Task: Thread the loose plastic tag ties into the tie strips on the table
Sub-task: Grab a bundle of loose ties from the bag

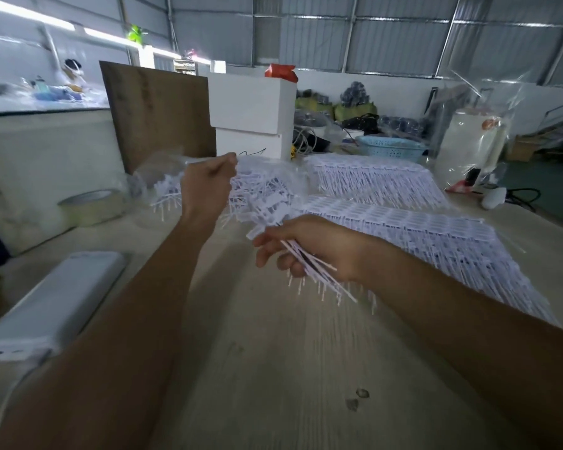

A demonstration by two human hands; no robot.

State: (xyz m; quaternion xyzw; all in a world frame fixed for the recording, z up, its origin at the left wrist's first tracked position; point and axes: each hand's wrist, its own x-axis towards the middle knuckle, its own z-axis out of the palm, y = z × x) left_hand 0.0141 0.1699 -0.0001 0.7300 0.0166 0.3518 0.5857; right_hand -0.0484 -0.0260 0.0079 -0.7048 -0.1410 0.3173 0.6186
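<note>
**Open near edge, crowded far half**

The near part of the worktop (273, 368) lies bare between the two forearms, wide enough for a hand to pass. Along the left edge sit a white box (49, 303) and, farther back, a roll of tape (92, 206). The right side is covered by stacked tie strips (419, 241). A heap of loose ties (260, 196) fills the middle, backed by a brown board (160, 115) and white boxes (251, 115).

Motion-blurred loose ties (257, 196) heap
</note>
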